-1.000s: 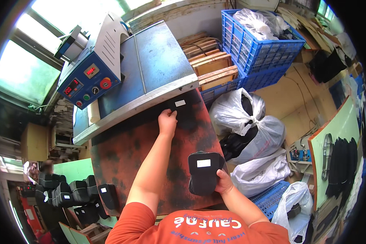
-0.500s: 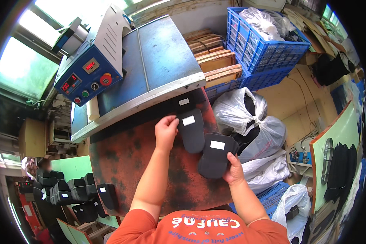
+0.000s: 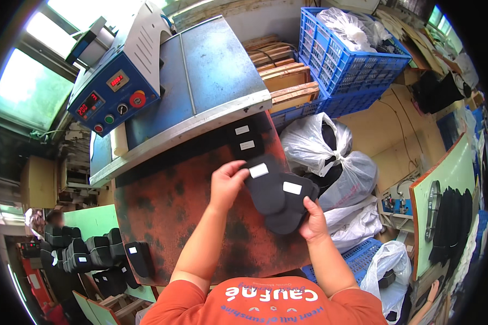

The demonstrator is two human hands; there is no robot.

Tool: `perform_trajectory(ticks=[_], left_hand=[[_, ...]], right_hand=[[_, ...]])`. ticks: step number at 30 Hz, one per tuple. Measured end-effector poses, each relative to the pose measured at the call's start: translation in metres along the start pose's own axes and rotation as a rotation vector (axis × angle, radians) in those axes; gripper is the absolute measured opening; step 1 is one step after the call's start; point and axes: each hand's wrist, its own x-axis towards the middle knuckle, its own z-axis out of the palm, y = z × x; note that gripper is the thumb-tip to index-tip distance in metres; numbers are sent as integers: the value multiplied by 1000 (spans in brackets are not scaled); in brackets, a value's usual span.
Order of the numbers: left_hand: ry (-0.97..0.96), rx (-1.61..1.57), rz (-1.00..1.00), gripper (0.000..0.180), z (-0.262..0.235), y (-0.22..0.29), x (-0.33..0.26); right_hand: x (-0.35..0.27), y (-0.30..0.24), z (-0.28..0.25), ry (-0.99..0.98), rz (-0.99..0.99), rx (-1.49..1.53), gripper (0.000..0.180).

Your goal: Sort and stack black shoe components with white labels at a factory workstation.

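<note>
We pinched black pad (image 3: 267,196) in left hand (image 3: 226,187), gripped pad stack (image 3: 295,206) in right hand (image 3: 315,222), both above red table (image 3: 173,230). Blue machine (image 3: 217,65) blocked table's far side; stuffed bags (image 3: 355,179) crowded right side, blue crate (image 3: 341,67) stood far right.

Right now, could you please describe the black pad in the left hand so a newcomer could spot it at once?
Find the big blue-topped machine, then the worn reddish board in front of it. Over that board, the left hand pinches a black pad by its labelled end. It overlaps the stack in the right hand, but only this pad meets the left hand.
</note>
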Motion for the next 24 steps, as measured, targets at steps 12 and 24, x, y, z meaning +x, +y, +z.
perform_trajectory(ticks=[12,24], left_hand=[[-241,27,79,29,10,-10,-37],[19,502,391,36,13,-16,-51]], right_hand=[[-20,2,6,19,23,-132,51],[-40,-6,-10,-16,12,-75,51]])
